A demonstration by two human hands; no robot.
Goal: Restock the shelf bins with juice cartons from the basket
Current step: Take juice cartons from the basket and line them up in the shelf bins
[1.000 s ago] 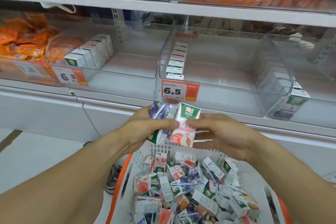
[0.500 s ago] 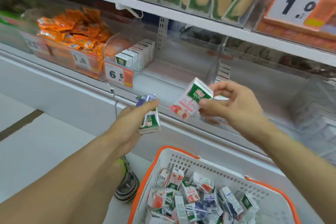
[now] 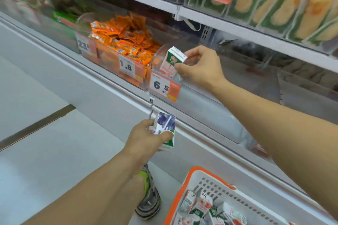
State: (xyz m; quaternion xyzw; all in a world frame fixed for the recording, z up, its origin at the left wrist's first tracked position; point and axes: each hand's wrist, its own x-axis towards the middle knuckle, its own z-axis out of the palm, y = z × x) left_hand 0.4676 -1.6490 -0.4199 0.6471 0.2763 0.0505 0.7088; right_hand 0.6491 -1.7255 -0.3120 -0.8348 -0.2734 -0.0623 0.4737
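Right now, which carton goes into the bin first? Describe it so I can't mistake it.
Find the clear bin tagged 6.5, just right of the orange snack packets. At its front left corner the right hand pinches a carton. It is pink and white with a green top, unlike the purple carton held lower in the left hand.

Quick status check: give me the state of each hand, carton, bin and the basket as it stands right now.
right hand: grips the pink carton
pink carton: held tilted at the front rim of the 6.5 bin
left hand: grips the purple carton
purple carton: held low, below the shelf edge
6.5 bin: clear, contents hidden by the hand
orange-packet bin: heaped full
basket: on the floor, cartons inside
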